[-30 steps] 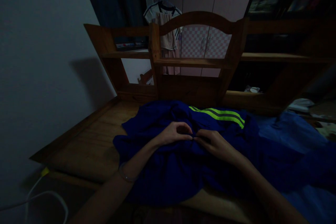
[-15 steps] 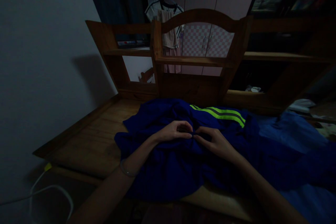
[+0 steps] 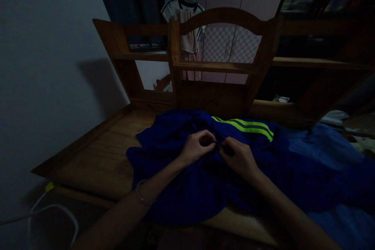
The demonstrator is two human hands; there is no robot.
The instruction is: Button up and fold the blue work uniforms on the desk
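A dark blue garment (image 3: pixel 187 187) with neon green stripes (image 3: pixel 243 125) lies crumpled on a wooden bed platform (image 3: pixel 102 156). My left hand (image 3: pixel 197 146) rests on the middle of the garment, its fingers curled and pinching the cloth. My right hand (image 3: pixel 238 157) is beside it, fingertips pinching the same fold where the two hands meet. A thin bracelet (image 3: pixel 140 195) circles my left wrist.
A wooden headboard (image 3: pixel 222 66) with shelves stands behind the garment. Clothes on a hanger (image 3: pixel 186 27) hang beyond it before a pink wardrobe. A lighter blue sheet (image 3: pixel 328 148) lies to the right. A white cable (image 3: pixel 52 213) loops at lower left beside the wall.
Both hands have shifted slightly up the garment and drawn closer, the fingers tightening on the fold. The view has tilted a little.
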